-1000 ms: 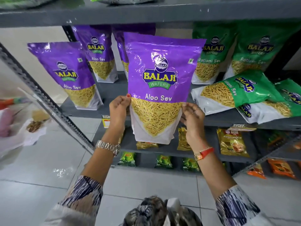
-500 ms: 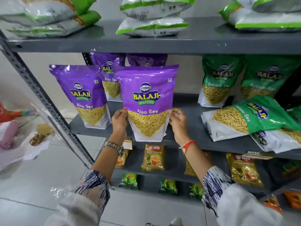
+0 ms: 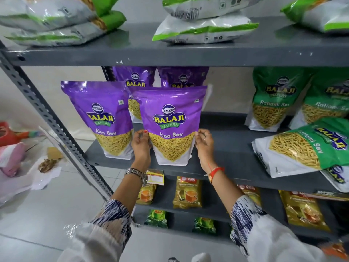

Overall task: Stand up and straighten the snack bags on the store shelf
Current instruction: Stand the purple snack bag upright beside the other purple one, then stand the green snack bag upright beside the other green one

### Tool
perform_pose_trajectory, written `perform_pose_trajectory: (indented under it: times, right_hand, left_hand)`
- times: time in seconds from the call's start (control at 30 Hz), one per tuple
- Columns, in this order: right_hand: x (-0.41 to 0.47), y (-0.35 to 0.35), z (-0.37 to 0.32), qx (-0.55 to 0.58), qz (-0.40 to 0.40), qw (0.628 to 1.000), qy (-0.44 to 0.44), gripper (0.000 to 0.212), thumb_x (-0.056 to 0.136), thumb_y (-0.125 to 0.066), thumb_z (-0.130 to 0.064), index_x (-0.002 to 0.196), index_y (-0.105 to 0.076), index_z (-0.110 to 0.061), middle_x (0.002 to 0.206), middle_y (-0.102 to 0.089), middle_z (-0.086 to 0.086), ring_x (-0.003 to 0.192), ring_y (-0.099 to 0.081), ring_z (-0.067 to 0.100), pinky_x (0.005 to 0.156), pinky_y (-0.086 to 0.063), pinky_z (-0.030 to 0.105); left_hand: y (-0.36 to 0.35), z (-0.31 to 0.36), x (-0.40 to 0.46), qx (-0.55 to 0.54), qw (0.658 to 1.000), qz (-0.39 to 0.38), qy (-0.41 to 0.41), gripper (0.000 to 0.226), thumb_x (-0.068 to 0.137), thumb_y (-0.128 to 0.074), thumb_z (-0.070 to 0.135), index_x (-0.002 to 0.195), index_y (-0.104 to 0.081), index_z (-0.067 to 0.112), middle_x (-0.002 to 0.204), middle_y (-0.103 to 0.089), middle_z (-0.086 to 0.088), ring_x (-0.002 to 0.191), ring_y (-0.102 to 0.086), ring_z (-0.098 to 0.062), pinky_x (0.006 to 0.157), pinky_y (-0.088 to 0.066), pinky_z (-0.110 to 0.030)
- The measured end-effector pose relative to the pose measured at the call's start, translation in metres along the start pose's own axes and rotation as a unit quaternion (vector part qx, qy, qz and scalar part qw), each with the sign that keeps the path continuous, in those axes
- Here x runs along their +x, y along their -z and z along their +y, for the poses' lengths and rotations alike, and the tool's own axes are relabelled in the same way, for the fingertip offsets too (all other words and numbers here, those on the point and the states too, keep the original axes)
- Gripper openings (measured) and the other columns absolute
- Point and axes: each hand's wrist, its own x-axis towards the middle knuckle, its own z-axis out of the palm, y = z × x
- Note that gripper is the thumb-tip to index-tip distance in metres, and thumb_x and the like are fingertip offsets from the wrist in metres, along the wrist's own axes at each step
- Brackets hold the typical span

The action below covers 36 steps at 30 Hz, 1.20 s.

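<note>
A purple Aloo Sev bag (image 3: 171, 118) stands upright on the grey middle shelf (image 3: 226, 161), near its front edge. My left hand (image 3: 141, 145) pinches its left side and my right hand (image 3: 204, 143) pinches its right side. A second purple bag (image 3: 103, 118) stands upright just to its left, and two more purple bags (image 3: 135, 80) stand behind. On the right, two green Ratlami Sev bags (image 3: 272, 103) stand at the back. In front of them a green bag (image 3: 304, 146) lies on its side on top of another.
The top shelf (image 3: 188, 53) carries several white-and-green bags lying flat. Yellow tea packets (image 3: 188, 192) and green packets (image 3: 156, 218) fill the lower shelves. A slotted metal upright (image 3: 49, 118) slants along the left. Bags and paper litter the tiled floor (image 3: 37, 214) at left.
The purple bag has gone from held out in front of the shelf to standing on the middle shelf, both hands still on its sides. The view has tilted upward, showing the top shelf.
</note>
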Motion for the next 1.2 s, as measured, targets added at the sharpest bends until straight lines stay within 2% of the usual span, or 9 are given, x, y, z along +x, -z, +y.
perform_pose_trajectory:
  times: [0.17, 0.33, 0.47, 0.57, 0.7, 0.8, 0.93, 1.07, 1.2]
  right_hand:
    - [-0.007, 0.004, 0.006, -0.006, 0.000, 1.000, 0.018, 0.012, 0.093, -0.049, -0.018, 0.092, -0.054, -0.028, 0.102, -0.065, 0.006, 0.098, -0.063, 0.021, 0.091, -0.050, 0.044]
    - [-0.023, 0.027, 0.011, -0.002, 0.085, 0.996, 0.029, 0.016, 0.089, -0.056, -0.017, 0.098, -0.055, -0.031, 0.113, -0.067, 0.011, 0.106, -0.064, 0.021, 0.096, -0.051, 0.042]
    - [-0.031, 0.074, -0.006, 0.048, 0.259, 0.963, 0.052, 0.024, 0.086, -0.057, -0.006, 0.090, -0.058, -0.029, 0.098, -0.068, 0.011, 0.094, -0.066, 0.021, 0.092, -0.052, 0.043]
    - [-0.029, 0.123, -0.022, 0.090, 0.374, 0.920, 0.070, 0.025, 0.083, -0.057, 0.000, 0.085, -0.059, -0.025, 0.087, -0.066, 0.008, 0.083, -0.063, 0.018, 0.086, -0.054, 0.041]
    - [-0.029, 0.188, -0.035, 0.143, 0.463, 0.870, 0.091, 0.025, 0.083, -0.051, 0.008, 0.083, -0.055, -0.016, 0.072, -0.058, 0.007, 0.075, -0.059, 0.023, 0.063, -0.055, 0.025]
    - [-0.031, 0.231, -0.036, 0.112, 0.535, 0.834, 0.071, 0.022, 0.084, -0.054, 0.002, 0.083, -0.053, -0.020, 0.073, -0.056, 0.003, 0.069, -0.058, 0.018, 0.059, -0.052, 0.026]
    - [-0.028, 0.259, -0.030, 0.111, 0.494, 0.862, -0.022, 0.021, 0.083, -0.064, -0.006, 0.094, -0.047, -0.012, 0.071, -0.052, 0.001, 0.069, -0.054, 0.021, 0.067, -0.051, 0.032]
    - [-0.027, 0.268, -0.027, 0.150, 0.438, 0.884, -0.070, 0.016, 0.084, -0.065, -0.014, 0.090, -0.051, -0.019, 0.084, -0.054, 0.005, 0.081, -0.053, 0.018, 0.080, -0.047, 0.038]
    - [-0.030, 0.278, -0.036, 0.160, 0.432, 0.885, -0.062, 0.018, 0.086, -0.061, -0.008, 0.077, -0.051, -0.021, 0.077, -0.054, 0.003, 0.074, -0.050, 0.016, 0.069, -0.044, 0.029]
  left_hand:
    - [-0.009, -0.008, -0.025, 0.019, 0.989, 0.095, -0.110, 0.021, 0.087, -0.048, -0.002, 0.097, -0.055, 0.015, 0.095, -0.062, 0.001, 0.086, -0.061, -0.006, 0.083, -0.048, -0.020]
    - [-0.028, -0.034, -0.060, 0.103, 0.949, 0.177, -0.240, 0.024, 0.090, -0.048, 0.016, 0.110, -0.050, 0.004, 0.106, -0.047, -0.004, 0.096, -0.045, -0.013, 0.085, -0.039, -0.014]
    - [-0.063, -0.045, -0.088, 0.137, 0.934, 0.078, -0.321, 0.015, 0.089, -0.047, 0.014, 0.104, -0.048, 0.014, 0.098, -0.041, 0.011, 0.093, -0.040, -0.016, 0.085, -0.037, -0.031]
    - [-0.105, -0.049, -0.108, 0.144, 0.930, -0.039, -0.335, 0.019, 0.089, -0.046, 0.018, 0.097, -0.042, 0.035, 0.095, -0.043, 0.001, 0.090, -0.046, -0.029, 0.080, -0.040, -0.043]
    - [-0.177, -0.066, -0.118, 0.197, 0.923, -0.200, -0.263, 0.018, 0.088, -0.047, 0.020, 0.105, -0.046, 0.026, 0.102, -0.045, -0.002, 0.094, -0.049, -0.025, 0.085, -0.043, -0.042]
    - [-0.239, -0.081, -0.120, 0.250, 0.899, -0.305, -0.190, 0.026, 0.089, -0.048, 0.021, 0.111, -0.052, 0.009, 0.109, -0.054, -0.011, 0.101, -0.054, -0.027, 0.090, -0.044, -0.035]
    - [-0.306, -0.094, -0.117, 0.307, 0.876, -0.359, -0.100, 0.026, 0.091, -0.046, 0.020, 0.100, -0.063, 0.002, 0.092, -0.065, -0.017, 0.084, -0.060, -0.028, 0.072, -0.041, -0.031]
    - [-0.359, -0.109, -0.111, 0.394, 0.821, -0.412, -0.024, 0.027, 0.086, -0.055, 0.026, 0.092, -0.068, 0.003, 0.095, -0.067, -0.025, 0.086, -0.062, -0.035, 0.076, -0.047, -0.038]
    - [-0.380, -0.108, -0.109, 0.415, 0.772, -0.479, 0.057, 0.024, 0.086, -0.057, 0.029, 0.078, -0.064, 0.007, 0.093, -0.069, -0.020, 0.069, -0.060, -0.022, 0.079, -0.046, -0.034]
